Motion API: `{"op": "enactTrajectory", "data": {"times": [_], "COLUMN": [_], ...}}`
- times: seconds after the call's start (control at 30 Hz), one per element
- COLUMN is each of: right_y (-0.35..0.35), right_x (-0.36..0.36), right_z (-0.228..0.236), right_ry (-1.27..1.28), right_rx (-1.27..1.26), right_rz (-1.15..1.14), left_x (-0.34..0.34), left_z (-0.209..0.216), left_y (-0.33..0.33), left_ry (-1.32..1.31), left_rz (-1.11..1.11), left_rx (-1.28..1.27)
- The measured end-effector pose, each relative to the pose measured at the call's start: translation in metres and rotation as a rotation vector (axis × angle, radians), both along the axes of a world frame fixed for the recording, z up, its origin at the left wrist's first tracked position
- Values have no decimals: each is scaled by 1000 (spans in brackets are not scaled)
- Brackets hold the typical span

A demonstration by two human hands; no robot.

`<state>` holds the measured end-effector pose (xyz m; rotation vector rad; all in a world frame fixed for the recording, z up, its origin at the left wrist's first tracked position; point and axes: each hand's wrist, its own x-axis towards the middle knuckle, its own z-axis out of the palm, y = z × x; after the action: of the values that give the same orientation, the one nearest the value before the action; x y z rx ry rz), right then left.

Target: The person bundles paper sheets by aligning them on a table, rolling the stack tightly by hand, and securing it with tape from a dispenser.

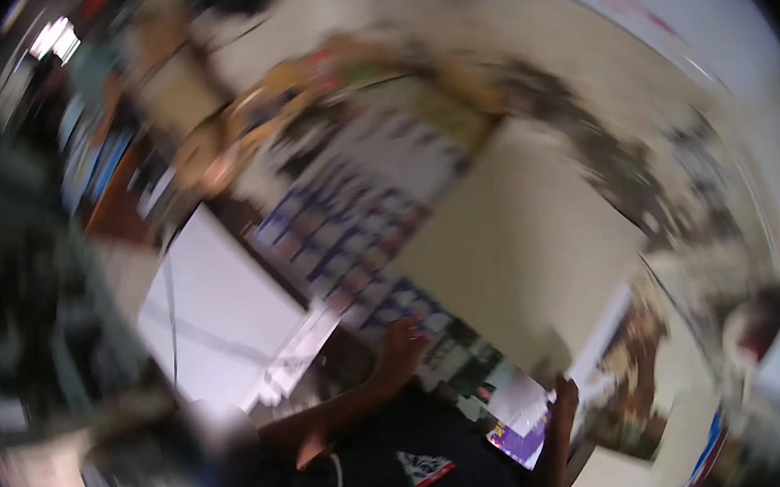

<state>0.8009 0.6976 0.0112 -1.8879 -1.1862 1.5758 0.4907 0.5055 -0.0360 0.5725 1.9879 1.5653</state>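
Note:
The whole view is smeared by motion. My left hand point(405, 344) is at the near edge of a sheet printed with blue-bordered pictures point(351, 233), seeming to touch it; its fingers are too blurred to read. To the right, my right hand point(564, 398) is beside the near corner of a large plain beige board point(513, 240) and a printed sheet with a purple patch point(522, 441). Whether it grips anything cannot be made out. The beige board lies slanted over part of the printed sheets.
A white flat-topped surface point(221, 309) stands to my left, with a thin cable across it. Brown-patterned printed matter point(627, 375) lies right of the board. Blurred clutter, including orange-brown items point(245, 126), lines the far side. A pale wall rises beyond.

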Motion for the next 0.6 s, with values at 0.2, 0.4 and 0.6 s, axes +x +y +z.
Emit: {"op": "enactTrajectory", "data": {"times": [0.2,0.4,0.6], "right_y": [23,62,16], "right_x": [-41,-28,-31], "right_z": [21,18,19], "right_ry": [-102,-78,11], "right_rx": [-255,-479,-306], "right_rz": [-100,-67,198], "left_x": [-3,-11,-16], "left_z": [31,35,68], "left_y": [-47,-45,-25], "left_ry": [-564,-562,-680], "left_rz": [115,-84,-426], "left_rx": [-86,-19,-56]}}
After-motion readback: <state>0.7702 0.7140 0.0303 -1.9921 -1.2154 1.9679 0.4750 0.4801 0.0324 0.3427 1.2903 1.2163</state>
